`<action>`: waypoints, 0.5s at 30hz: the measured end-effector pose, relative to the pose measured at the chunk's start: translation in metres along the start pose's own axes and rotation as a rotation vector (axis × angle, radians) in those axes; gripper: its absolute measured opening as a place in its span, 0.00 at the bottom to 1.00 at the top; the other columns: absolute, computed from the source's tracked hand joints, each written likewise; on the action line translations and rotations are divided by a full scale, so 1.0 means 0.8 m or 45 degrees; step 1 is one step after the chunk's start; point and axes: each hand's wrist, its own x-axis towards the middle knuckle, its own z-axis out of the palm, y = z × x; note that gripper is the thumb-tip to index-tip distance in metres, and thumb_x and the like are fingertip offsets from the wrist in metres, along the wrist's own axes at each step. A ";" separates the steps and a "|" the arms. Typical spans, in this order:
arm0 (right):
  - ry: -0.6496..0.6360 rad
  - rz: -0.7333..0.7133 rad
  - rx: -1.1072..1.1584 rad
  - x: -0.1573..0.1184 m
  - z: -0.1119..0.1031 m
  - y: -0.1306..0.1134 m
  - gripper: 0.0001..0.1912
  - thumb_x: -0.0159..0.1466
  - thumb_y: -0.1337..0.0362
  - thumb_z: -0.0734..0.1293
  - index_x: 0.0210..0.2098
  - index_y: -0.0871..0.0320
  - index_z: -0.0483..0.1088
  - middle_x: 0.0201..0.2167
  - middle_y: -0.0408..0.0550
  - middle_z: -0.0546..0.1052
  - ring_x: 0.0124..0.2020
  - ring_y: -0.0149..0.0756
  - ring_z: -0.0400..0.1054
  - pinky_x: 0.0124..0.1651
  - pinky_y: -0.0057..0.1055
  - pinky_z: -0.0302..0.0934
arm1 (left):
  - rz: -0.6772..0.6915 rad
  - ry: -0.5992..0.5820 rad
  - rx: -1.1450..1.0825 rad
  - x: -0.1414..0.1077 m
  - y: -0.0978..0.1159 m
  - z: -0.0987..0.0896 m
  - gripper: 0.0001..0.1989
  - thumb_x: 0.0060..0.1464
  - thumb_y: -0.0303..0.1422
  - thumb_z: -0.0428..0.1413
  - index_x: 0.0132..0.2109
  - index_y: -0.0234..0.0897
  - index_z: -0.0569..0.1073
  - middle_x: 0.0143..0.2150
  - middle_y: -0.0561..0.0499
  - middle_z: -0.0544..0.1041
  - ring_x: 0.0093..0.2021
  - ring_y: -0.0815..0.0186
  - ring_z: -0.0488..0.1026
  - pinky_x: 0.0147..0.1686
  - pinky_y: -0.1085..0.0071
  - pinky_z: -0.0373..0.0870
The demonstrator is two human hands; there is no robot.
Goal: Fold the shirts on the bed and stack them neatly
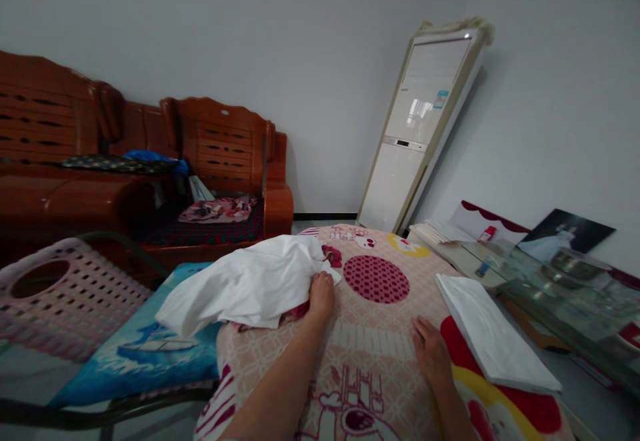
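Observation:
A crumpled piece of white cloth (250, 284), perhaps a garment, lies at the left of the covered surface and hangs over its left edge. My left hand (321, 294) is closed on the cloth's right edge, with its fingertips partly hidden. Some dark red patterned fabric (332, 255) pokes out from beneath the white cloth. Over to the right, my right hand (430, 351) rests on the pink patterned cover (370, 334), fingers stretched out and holding nothing. Just beyond it lies a flat, neatly folded white cloth (495, 331).
A woven chair (65, 288) with a blue cushion (155, 354) stands at the left. Behind it are wooden sofas (220, 134). A tall air conditioner (417, 121) stands in the far corner. On the right, a glass-topped cabinet (555, 294) carries a metal bowl (575, 264) and a photo (565, 234).

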 end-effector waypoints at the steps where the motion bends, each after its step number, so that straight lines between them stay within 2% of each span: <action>1: 0.003 0.001 0.008 0.000 0.000 0.000 0.23 0.65 0.56 0.55 0.46 0.63 0.75 0.49 0.60 0.75 0.51 0.46 0.68 0.56 0.46 0.61 | 0.004 -0.008 0.000 0.000 0.000 -0.001 0.16 0.56 0.18 0.42 0.42 0.25 0.74 0.43 0.38 0.75 0.48 0.57 0.69 0.52 0.63 0.60; 6: -0.001 0.041 0.067 -0.001 -0.002 0.000 0.22 0.64 0.56 0.55 0.45 0.62 0.75 0.48 0.59 0.76 0.51 0.46 0.68 0.56 0.47 0.62 | -0.057 0.030 -0.137 -0.002 0.005 -0.010 0.15 0.56 0.18 0.42 0.40 0.29 0.73 0.43 0.39 0.74 0.47 0.60 0.68 0.50 0.66 0.60; 10: 0.015 0.086 0.131 -0.004 -0.007 -0.008 0.22 0.63 0.55 0.57 0.44 0.63 0.75 0.47 0.61 0.76 0.50 0.47 0.69 0.56 0.48 0.62 | -0.046 0.148 -0.376 -0.014 0.031 -0.020 0.13 0.59 0.22 0.43 0.42 0.34 0.71 0.41 0.44 0.74 0.44 0.61 0.69 0.46 0.68 0.62; 12: 0.025 0.130 0.200 -0.002 -0.012 -0.025 0.23 0.62 0.54 0.59 0.48 0.63 0.73 0.48 0.60 0.76 0.50 0.47 0.69 0.55 0.47 0.62 | 0.059 0.196 -0.501 -0.023 0.051 -0.023 0.12 0.61 0.24 0.43 0.42 0.36 0.70 0.39 0.46 0.74 0.43 0.62 0.69 0.45 0.68 0.63; 15: 0.021 0.200 0.371 0.007 -0.016 -0.068 0.29 0.63 0.53 0.60 0.59 0.61 0.65 0.55 0.58 0.71 0.54 0.47 0.67 0.56 0.46 0.62 | 0.208 0.235 -0.707 -0.039 0.079 -0.022 0.10 0.60 0.25 0.45 0.41 0.37 0.70 0.38 0.48 0.74 0.41 0.64 0.69 0.43 0.70 0.63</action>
